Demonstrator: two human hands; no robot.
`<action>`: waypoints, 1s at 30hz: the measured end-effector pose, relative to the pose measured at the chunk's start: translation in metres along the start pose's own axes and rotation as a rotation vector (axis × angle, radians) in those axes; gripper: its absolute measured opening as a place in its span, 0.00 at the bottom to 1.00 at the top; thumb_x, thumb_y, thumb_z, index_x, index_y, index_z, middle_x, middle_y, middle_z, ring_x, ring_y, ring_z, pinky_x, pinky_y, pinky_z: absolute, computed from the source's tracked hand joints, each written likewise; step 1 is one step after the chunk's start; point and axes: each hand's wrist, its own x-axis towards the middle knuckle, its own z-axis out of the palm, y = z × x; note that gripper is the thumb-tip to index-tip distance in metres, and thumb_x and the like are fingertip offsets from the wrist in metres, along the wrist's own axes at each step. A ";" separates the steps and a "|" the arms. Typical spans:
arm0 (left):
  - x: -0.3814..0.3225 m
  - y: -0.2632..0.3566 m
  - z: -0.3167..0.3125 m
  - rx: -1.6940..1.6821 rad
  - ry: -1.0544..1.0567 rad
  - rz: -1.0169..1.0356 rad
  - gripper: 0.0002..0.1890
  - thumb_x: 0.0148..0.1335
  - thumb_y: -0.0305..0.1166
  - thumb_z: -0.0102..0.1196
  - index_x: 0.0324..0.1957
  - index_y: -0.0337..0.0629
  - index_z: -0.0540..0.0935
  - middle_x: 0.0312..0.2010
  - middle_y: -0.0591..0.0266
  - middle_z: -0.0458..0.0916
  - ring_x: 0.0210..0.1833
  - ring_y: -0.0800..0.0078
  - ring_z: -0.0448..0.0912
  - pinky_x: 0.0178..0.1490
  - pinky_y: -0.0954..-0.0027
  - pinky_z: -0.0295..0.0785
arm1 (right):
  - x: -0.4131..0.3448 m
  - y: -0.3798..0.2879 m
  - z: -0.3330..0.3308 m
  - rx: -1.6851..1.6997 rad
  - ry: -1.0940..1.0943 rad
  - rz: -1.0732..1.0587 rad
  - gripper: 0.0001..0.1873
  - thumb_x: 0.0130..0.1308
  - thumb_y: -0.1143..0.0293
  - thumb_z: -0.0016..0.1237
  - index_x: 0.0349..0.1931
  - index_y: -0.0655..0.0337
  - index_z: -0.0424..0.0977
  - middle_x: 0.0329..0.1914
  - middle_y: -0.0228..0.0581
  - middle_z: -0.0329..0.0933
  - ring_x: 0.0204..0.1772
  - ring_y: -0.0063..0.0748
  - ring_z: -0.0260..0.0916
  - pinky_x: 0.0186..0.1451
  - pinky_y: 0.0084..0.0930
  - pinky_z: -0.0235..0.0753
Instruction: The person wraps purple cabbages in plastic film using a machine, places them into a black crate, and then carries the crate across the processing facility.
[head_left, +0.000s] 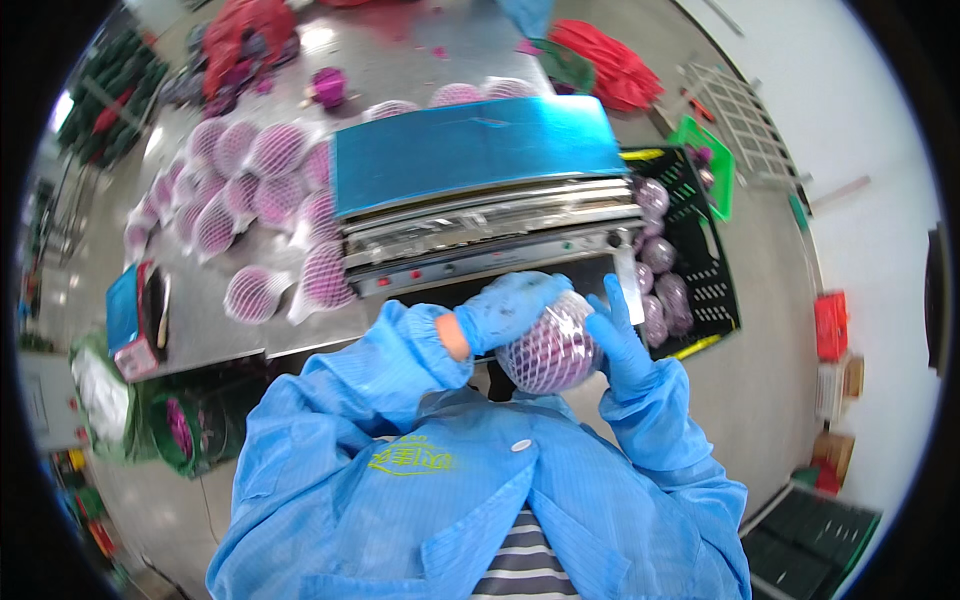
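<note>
Both my hands wear blue gloves. A round purple item in white foam netting and clear film is held between them in front of my chest. My left hand lies over its upper left side, with dark smudges on the glove. At its right side is my right hand, fingers raised and spread, its palm side against the film. Just beyond the hands stands a film wrapping machine with a blue-covered top and red buttons on its front panel.
Many net-sleeved purple items lie on the steel table at left. A black crate with film-wrapped ones stands right of the machine. A blue and red box sits at the table's left corner. Green bags are below it.
</note>
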 end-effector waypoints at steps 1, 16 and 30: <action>0.006 0.005 0.000 0.040 -0.014 0.014 0.20 0.63 0.39 0.33 0.50 0.33 0.67 0.47 0.47 0.71 0.50 0.57 0.70 0.55 0.68 0.62 | -0.007 -0.001 -0.005 -0.096 0.062 -0.096 0.54 0.44 0.64 0.59 0.64 0.59 0.32 0.62 0.45 0.46 0.61 0.34 0.51 0.62 0.27 0.52; 0.085 0.096 0.033 -0.232 -0.400 0.106 0.26 0.57 0.44 0.46 0.55 0.39 0.65 0.43 0.48 0.72 0.46 0.55 0.71 0.51 0.65 0.64 | 0.014 0.037 -0.173 0.705 0.293 0.034 0.29 0.56 0.56 0.43 0.56 0.63 0.57 0.52 0.44 0.64 0.54 0.39 0.63 0.58 0.36 0.62; 0.039 0.059 -0.009 -0.352 0.077 -0.633 0.17 0.61 0.31 0.43 0.51 0.34 0.68 0.47 0.54 0.72 0.49 0.69 0.71 0.53 0.70 0.65 | 0.270 0.211 -0.322 -0.400 0.957 0.417 0.39 0.41 0.46 0.58 0.46 0.68 0.64 0.42 0.45 0.70 0.42 0.35 0.67 0.45 0.32 0.69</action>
